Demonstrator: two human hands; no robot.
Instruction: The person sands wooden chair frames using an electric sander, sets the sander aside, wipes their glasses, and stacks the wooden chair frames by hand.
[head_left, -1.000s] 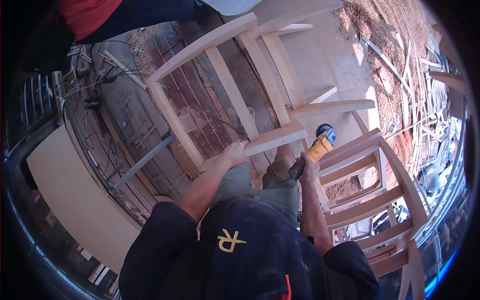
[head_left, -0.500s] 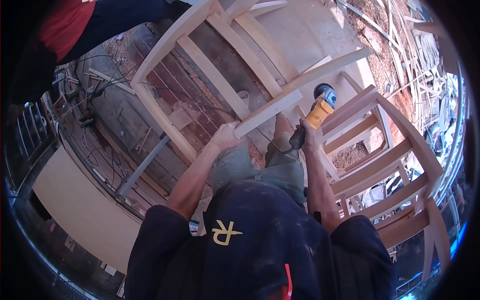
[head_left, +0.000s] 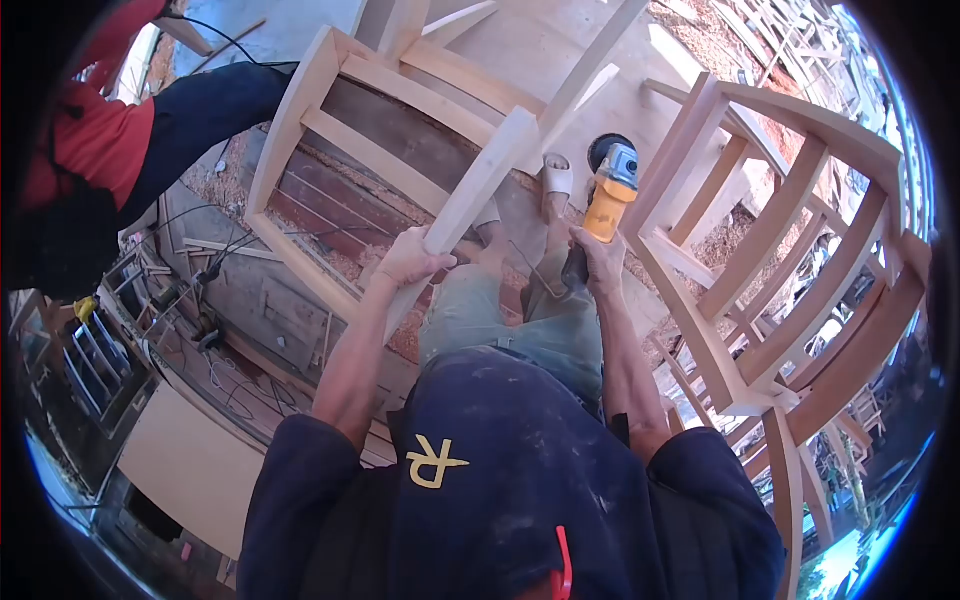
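My left hand (head_left: pixel 412 260) is wrapped round the lower end of a pale wooden chair frame (head_left: pixel 480 180), at the joint of two pieces. The frame is tilted in front of me, with its slats to the upper left. In my right hand (head_left: pixel 603 262) is a yellow and grey angle grinder (head_left: pixel 610 205), gripped by its dark rear body. Its round black disc points away from me, to the right of the frame and apart from it.
More wooden chair frames (head_left: pixel 780 230) stand close on the right. A person in a red top (head_left: pixel 100 160) and dark trousers is at the upper left. Cables, wood strips and shavings (head_left: pixel 230 175) lie on the ground. A pale board (head_left: pixel 195 460) is at the lower left.
The chair frame has turned and shifted left with my left hand on it. My right hand and the grinder have moved slightly left. More of the other person now shows.
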